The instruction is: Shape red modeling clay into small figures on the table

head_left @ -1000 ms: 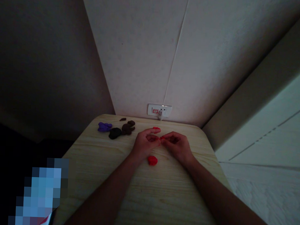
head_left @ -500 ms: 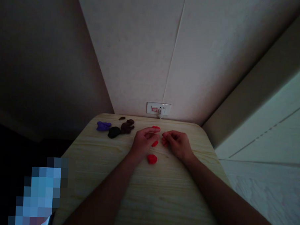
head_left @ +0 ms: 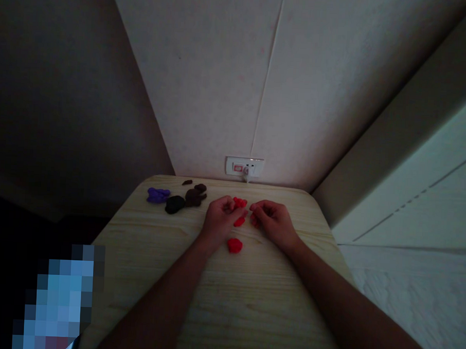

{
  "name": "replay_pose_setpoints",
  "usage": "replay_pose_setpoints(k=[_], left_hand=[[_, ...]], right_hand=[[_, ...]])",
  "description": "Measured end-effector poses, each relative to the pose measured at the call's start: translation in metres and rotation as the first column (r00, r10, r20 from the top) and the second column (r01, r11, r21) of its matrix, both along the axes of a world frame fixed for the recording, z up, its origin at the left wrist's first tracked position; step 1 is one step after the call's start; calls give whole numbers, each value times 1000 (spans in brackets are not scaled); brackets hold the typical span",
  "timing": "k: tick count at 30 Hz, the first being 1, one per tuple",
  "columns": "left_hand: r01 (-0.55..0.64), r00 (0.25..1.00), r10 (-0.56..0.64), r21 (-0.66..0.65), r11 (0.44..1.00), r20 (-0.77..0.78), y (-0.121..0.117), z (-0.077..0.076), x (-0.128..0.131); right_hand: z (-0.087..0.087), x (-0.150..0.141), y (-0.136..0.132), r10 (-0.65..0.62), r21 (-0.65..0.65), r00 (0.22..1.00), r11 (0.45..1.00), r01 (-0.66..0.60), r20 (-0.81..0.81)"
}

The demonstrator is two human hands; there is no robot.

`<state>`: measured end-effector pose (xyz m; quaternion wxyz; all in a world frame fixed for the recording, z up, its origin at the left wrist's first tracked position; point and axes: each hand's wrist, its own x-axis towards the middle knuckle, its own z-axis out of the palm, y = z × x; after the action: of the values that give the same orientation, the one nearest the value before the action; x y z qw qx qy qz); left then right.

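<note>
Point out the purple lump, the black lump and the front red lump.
Purple lump (head_left: 158, 195), head view, middle of top.
Black lump (head_left: 175, 204), head view, middle of top.
Front red lump (head_left: 235, 245), head view, middle of top.

pale wall (head_left: 205, 101) behind wooden table (head_left: 266, 294)

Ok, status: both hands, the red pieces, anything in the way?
Left hand curled, red piece beside it. Right hand curled opposite, grip unclear. Red lump untouched, nearer the wearer. Purple, black, brown lumps off left, seemingly not in the way.

White wall socket (head_left: 244, 167) with a plug (head_left: 246, 171) in it, beyond the wooden table (head_left: 266, 289).
</note>
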<state>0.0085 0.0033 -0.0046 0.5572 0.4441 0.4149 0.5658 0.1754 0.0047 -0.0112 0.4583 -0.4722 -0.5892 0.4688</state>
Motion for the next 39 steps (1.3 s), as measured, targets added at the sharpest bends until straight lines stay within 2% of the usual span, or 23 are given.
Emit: replay_pose_setpoints(k=[4, 8, 11, 14, 21, 28, 31, 35, 39], left_hand=[[-8, 999, 9, 8, 1000, -38, -1, 1, 0], [9, 999, -8, -24, 1000, 39, -2, 4, 0], [18, 995, -9, -85, 996, 103, -2, 6, 0], [1, 997, 9, -123, 992, 79, -1, 6, 0], [29, 997, -23, -69, 997, 80, 1, 3, -1], [42, 999, -40, -70, 997, 32, 0, 4, -3], [68, 996, -65, -57, 996, 57, 0, 4, -3], [71, 991, -62, -72, 995, 119, 1, 3, -3], [70, 981, -55, -79, 994, 188, 1, 2, -2]], right_hand=[[0, 0, 0, 4, 13, 1000, 1000, -4, 4], [3, 0, 0, -34, 12, 999, 999, 34, -3], [4, 1, 1, -82, 2, 994, 997, 82, -75], [3, 1, 3, -114, -44, 978, 993, 108, -177], [-1, 3, 6, -119, -117, 949, 989, 89, -292], [-2, 5, 10, -141, -53, 971, 990, 133, -192], [-1, 5, 10, -132, -20, 977, 991, 131, -168], [3, 3, 9, -77, -17, 971, 997, 75, -227], [6, 0, 7, -93, -92, 953, 993, 69, -289]])
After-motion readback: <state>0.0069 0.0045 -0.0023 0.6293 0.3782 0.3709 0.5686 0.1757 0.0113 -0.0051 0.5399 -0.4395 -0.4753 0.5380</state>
